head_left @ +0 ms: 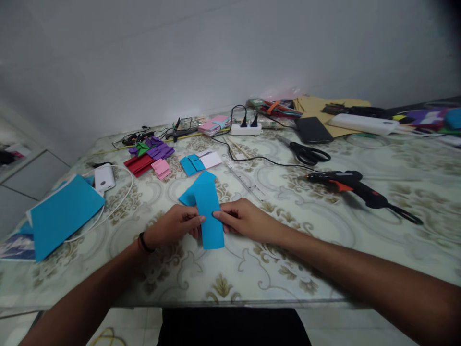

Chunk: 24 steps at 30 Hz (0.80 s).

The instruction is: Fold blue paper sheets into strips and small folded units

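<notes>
A blue paper strip (210, 211) is held upright lengthwise above the patterned table. My left hand (179, 222) pinches its left edge, thumb on the front face and fingers behind. On the right edge, my right hand (242, 218) grips it the same way. Just behind the strip lies another blue paper piece (188, 196), partly covered by it. Small folded blue pieces (192, 165) rest farther back, beside a pale pink sheet (211, 160).
Blue sheets (68, 211) and a white power bank (104, 177) lie left. Folded red (138, 165) and purple paper (158, 148) sit back left. A ruler (245, 181), scissors (305, 152) and a glue gun (345, 185) lie right. A power strip (246, 129) stands behind.
</notes>
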Each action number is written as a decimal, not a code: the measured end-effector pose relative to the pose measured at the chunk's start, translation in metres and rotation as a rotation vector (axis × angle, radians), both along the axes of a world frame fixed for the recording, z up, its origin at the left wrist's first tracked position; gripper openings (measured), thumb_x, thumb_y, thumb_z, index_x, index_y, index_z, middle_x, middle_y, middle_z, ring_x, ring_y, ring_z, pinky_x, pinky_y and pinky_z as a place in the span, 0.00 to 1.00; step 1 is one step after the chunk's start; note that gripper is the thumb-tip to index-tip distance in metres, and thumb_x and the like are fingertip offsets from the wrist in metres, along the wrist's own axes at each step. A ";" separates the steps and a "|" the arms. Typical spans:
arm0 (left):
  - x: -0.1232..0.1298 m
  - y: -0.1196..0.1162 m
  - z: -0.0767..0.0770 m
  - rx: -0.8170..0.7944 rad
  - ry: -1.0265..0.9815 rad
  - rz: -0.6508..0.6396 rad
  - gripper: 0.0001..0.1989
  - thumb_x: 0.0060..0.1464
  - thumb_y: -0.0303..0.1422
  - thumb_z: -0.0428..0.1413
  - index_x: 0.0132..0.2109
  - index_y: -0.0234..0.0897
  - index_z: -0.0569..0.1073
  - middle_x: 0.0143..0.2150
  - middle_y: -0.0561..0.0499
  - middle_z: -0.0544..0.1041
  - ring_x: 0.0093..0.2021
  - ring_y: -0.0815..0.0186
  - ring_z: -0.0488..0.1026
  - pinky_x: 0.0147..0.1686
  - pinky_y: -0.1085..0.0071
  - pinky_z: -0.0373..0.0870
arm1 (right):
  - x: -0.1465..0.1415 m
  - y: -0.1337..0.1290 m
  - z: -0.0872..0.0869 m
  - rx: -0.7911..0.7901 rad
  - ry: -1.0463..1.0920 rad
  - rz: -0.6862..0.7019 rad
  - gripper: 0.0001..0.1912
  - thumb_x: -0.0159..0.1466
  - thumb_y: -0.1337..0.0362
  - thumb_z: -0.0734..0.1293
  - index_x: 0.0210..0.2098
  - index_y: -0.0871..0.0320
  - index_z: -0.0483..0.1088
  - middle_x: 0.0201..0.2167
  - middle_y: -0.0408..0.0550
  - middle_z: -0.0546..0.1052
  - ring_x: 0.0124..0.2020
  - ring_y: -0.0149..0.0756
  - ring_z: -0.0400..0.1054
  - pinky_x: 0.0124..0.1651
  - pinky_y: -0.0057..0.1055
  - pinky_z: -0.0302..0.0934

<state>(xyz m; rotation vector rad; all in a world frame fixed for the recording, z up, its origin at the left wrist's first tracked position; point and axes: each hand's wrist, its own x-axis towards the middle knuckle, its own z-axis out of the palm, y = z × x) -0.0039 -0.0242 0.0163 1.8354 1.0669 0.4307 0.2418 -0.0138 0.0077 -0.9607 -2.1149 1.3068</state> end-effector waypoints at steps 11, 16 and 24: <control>0.000 -0.001 0.003 0.040 0.012 -0.002 0.25 0.69 0.48 0.53 0.30 0.34 0.75 0.28 0.47 0.82 0.29 0.66 0.78 0.32 0.73 0.73 | 0.000 -0.001 -0.001 -0.005 -0.025 0.024 0.26 0.72 0.48 0.61 0.25 0.60 0.69 0.21 0.42 0.72 0.23 0.26 0.60 0.30 0.26 0.55; 0.000 -0.001 0.001 0.039 0.016 -0.036 0.24 0.69 0.47 0.55 0.29 0.33 0.75 0.28 0.47 0.82 0.28 0.66 0.79 0.32 0.74 0.73 | 0.000 -0.002 0.000 0.004 -0.020 0.016 0.26 0.72 0.49 0.61 0.25 0.60 0.70 0.22 0.43 0.73 0.24 0.26 0.62 0.31 0.25 0.56; 0.000 -0.002 0.004 0.104 -0.021 -0.009 0.24 0.69 0.45 0.54 0.29 0.33 0.76 0.27 0.46 0.82 0.29 0.67 0.79 0.32 0.74 0.74 | 0.000 -0.001 0.000 -0.008 -0.015 0.012 0.26 0.72 0.49 0.61 0.25 0.60 0.69 0.22 0.42 0.72 0.23 0.26 0.60 0.30 0.25 0.54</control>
